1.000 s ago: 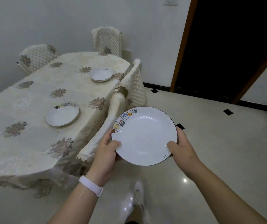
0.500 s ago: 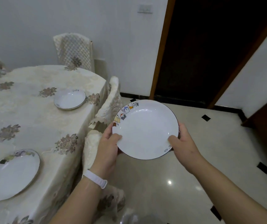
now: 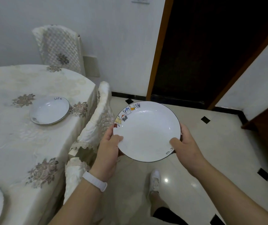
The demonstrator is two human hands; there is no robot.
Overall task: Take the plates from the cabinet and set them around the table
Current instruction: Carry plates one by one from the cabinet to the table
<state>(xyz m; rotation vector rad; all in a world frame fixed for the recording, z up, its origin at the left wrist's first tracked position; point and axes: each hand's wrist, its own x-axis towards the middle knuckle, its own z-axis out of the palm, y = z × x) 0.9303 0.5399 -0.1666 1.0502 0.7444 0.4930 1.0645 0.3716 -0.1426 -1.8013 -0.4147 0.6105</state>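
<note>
- A round, glossy white plate (image 3: 146, 132) with a dark rim line and small coloured cartoon figures along its upper-left edge is held in the air over the polished tile floor (image 3: 211, 143), to the right of the counter (image 3: 16, 143).
- The left hand (image 3: 109, 148) and the right hand (image 3: 185, 143) grip opposite edges — thumbs pressed on the top face, fingers curled beneath.
- The counter wears a cream floral cloth; a shallow second plate (image 3: 49, 110), empty, lies flat on it.
- Quilted chair covers (image 3: 96, 127) stand just beside the counter.
- A white wristband (image 3: 95, 181) circles the left wrist.
</note>
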